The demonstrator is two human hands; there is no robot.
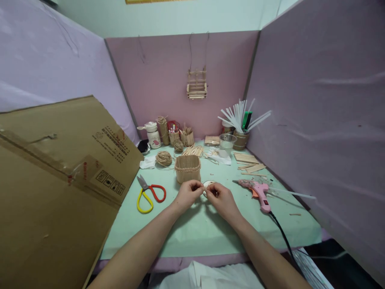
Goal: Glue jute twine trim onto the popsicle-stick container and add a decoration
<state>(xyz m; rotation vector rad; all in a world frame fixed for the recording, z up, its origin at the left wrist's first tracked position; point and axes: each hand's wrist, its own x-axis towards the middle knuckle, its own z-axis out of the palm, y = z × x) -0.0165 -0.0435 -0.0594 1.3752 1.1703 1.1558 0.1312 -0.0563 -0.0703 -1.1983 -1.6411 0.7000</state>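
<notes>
My left hand [190, 193] and my right hand [220, 198] meet at the middle of the green tabletop, fingers pinched together. Whatever they pinch is too small to name. Just behind my left hand stands a square wooden-stick basket [187, 168] with a braided rim. A small round white piece [208, 184] lies partly hidden behind my fingertips. Scissors [147, 194] with one yellow and one red handle rest left of my hands, blades parted. On the right lies a pink glue gun [259, 193] with a glue stick in its back.
A large cardboard sheet [60, 180] leans at the left. Twine balls [164, 158], stick containers and a white bottle [153, 135] line the back. Wooden sticks [245, 157] and a pot of glue sticks [241, 140] stand back right. The black cord [281, 230] runs off the front edge.
</notes>
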